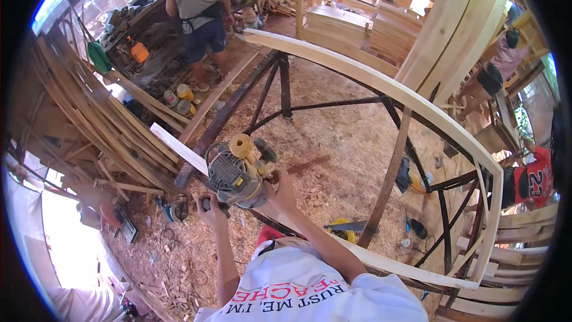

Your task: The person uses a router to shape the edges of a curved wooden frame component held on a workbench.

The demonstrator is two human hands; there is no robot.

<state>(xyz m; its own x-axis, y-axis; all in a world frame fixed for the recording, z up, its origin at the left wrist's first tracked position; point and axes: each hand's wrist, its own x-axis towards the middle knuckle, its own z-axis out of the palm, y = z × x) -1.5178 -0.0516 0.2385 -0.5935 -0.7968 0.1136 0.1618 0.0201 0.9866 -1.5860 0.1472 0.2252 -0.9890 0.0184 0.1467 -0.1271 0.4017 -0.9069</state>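
A yellow and dark grey router (pixel 231 174) stands on a long pale wooden strip (pixel 185 152), which runs on beneath it toward the right. My left hand (pixel 213 214) is closed round a dark knob handle on the router's near side. On the other side, my right hand (pixel 282 195) is closed against the router body; its fingertips are partly hidden. The tool's base covers the bit and the wood under it. A curved pale wooden board (pixel 369 86) crosses the far side, held up by a dark frame (pixel 286 86).
Wood shavings cover the floor (pixel 333 137). A handsaw (pixel 347 226) lies near the strip. Long planks (pixel 89 107) are stacked at left. One person (pixel 199 9) stands far left with back turned; another in red (pixel 532 177) is at right. Wide boards (pixel 456 24) rise at far right.
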